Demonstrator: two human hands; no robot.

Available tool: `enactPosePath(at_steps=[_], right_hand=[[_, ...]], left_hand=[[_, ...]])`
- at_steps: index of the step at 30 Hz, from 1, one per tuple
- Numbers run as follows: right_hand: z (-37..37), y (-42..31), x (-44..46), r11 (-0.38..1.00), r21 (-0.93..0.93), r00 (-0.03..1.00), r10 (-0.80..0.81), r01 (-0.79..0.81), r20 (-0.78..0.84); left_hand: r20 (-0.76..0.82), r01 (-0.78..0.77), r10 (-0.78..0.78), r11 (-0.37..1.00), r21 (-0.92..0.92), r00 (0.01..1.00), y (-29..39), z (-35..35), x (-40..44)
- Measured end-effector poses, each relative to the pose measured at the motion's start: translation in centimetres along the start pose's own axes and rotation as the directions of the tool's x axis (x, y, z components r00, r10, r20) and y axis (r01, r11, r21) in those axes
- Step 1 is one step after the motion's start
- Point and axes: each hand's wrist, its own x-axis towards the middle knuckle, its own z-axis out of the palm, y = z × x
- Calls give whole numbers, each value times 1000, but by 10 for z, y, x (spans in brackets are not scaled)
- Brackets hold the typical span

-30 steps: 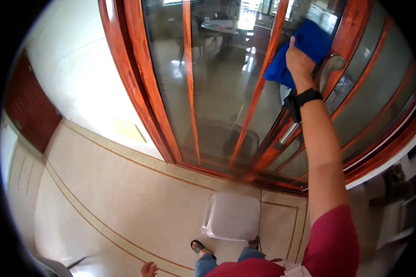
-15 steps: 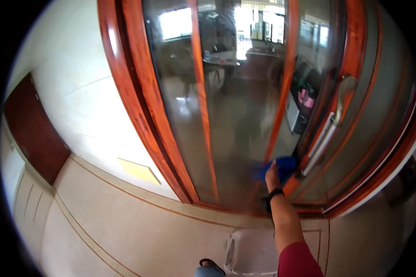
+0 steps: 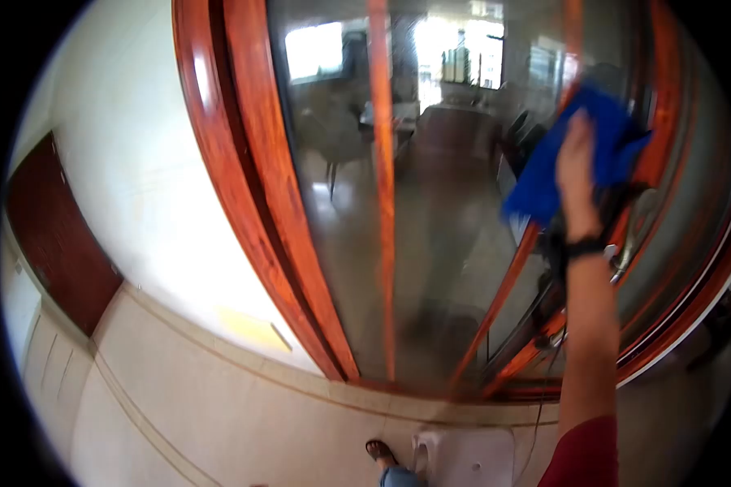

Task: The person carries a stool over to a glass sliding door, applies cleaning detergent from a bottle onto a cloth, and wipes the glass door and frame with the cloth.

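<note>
My right hand is raised high on the right and presses a blue cloth against the glass door. The cloth is spread out under my hand and covers part of the glass and wooden frame. Some motion blur softens the fingers. A dark band circles my wrist, and a red sleeve covers the upper arm. Just below and to the right of the hand is the curved metal door handle, partly hidden by my forearm. My left hand is out of view.
A pale plastic stool stands on the floor below the door, beside my sandalled foot. Left of the door is a white wall with a yellow patch. A dark brown door stands farther left. Chairs and a table show through the glass.
My right hand and the blue cloth have moved up and to the right, from low on the door to above the handle. The view has shifted slightly.
</note>
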Motion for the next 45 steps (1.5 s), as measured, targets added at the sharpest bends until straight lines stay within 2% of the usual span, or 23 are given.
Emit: enactPosePath(at_steps=[1,2,3,4,7,10,11,12,13,14,16,18,21,23,28,29,30,33,37,40,42,43,45], right_hand=[[12,-11,42,974,-121,936,-218,191,-277],[23,-24,62,964,-265,894,-93,-29,-439],[43,-26,77,802,-577,785,-253,-156,-565],[59,-39,73,810,-578,770,-304,-101,-560],[98,-79,3,729,-603,881,-465,325,-88],[145,-97,-161,738,-235,760,-535,633,368],[150,-104,-221,727,-35,650,-591,686,477],[149,-108,-276,675,76,324,-446,734,834],[155,-63,-361,668,311,254,-608,676,752],[148,-31,-442,724,394,76,-521,566,850],[110,38,-584,762,457,-1,-514,458,858],[67,83,-664,724,468,-181,-441,507,879],[65,51,-634,675,432,-176,-415,598,893],[112,-18,-560,683,402,-137,-409,610,902],[216,-157,-330,722,6,551,-534,692,641],[237,-166,-295,709,-88,684,-630,700,368],[249,-173,-261,689,-173,701,-634,704,327],[276,-181,-249,631,-258,681,-693,732,235],[260,-151,-390,747,-81,697,-568,660,437],[228,-87,-559,886,-46,401,-162,462,901],[209,-38,-665,987,13,267,31,-159,963],[197,-21,-711,891,-90,141,169,-444,975],[177,-9,-774,885,-293,-165,249,-361,954]], left_hand=[[19,11,-10,998,-69,1000,15,6,13],[47,25,-16,978,-209,999,0,20,30],[62,32,-11,936,-352,998,-10,30,40],[88,59,-33,949,-311,996,9,33,39],[155,109,-78,973,-203,985,36,48,45],[216,155,-121,976,-150,969,41,63,45],[226,169,-135,975,-143,965,39,66,45],[213,172,-139,975,-144,967,31,69,42],[197,173,-143,974,-147,970,21,71,35],[180,175,-147,973,-149,973,11,73,25],[139,265,-261,964,-16,955,6,62,-15],[148,114,-143,975,192,979,-136,71,-84],[212,482,-528,844,234,822,-78,55,-143],[206,528,-557,830,182,805,-80,63,-162],[136,552,-538,828,-104,832,-57,96,-126],[108,530,-519,837,-136,848,-58,104,-114],[86,509,-502,845,-166,861,-54,109,-105],[112,513,-501,826,-234,858,-26,108,-71],[143,565,-546,800,-204,825,-36,123,-59],[199,617,-593,783,-83,780,-61,132,-69],[230,646,-624,763,-27,747,-79,142,-78],[225,645,-623,763,-34,749,-100,149,-94],[270,698,-674,716,11,688,-117,156,-105]])
